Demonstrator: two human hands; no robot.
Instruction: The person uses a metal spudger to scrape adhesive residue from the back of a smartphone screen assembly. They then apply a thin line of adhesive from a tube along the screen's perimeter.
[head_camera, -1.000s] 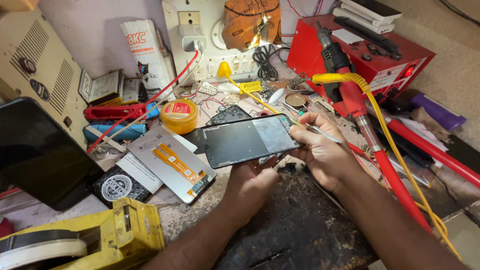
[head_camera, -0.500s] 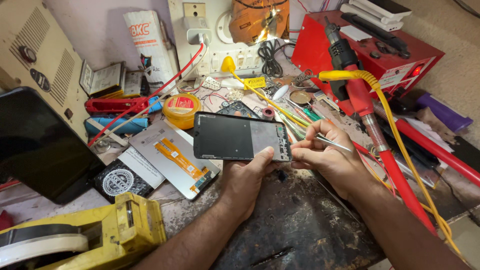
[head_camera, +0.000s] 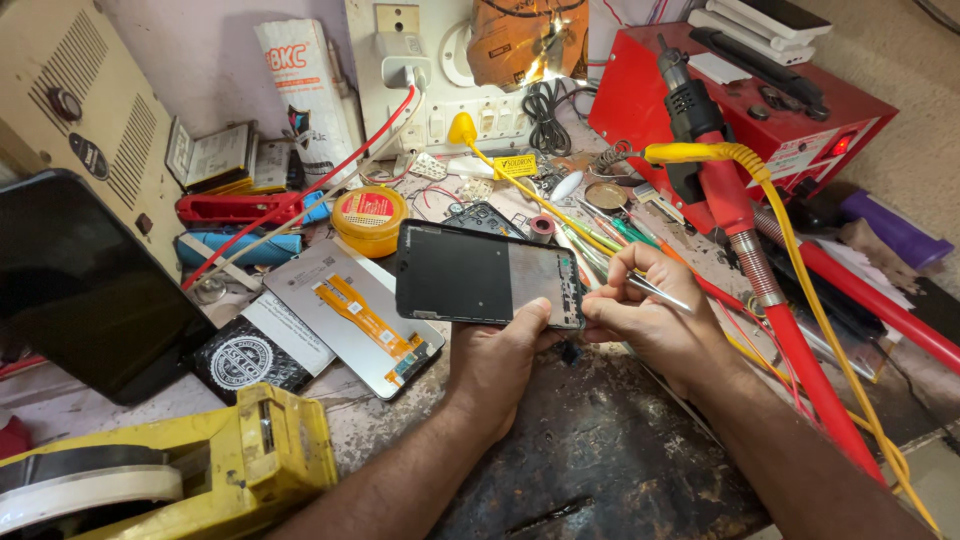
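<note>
Phone frame (head_camera: 487, 274), black, opened: held level above the cluttered bench, propped from below on the left hand (head_camera: 497, 362), thumb on its near edge. Right hand (head_camera: 645, 318) pinches metal tweezers (head_camera: 655, 291) at the frame's right end. Risk: a slipped tip could likely scratch the exposed board, or tip the frame off its loose support.

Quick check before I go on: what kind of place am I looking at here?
Most likely a phone repair bench. The left hand holds an opened phone frame, the right hand works at it with tweezers, a loose phone screen panel lies alongside, and a red hot-air rework station stands behind.
</note>
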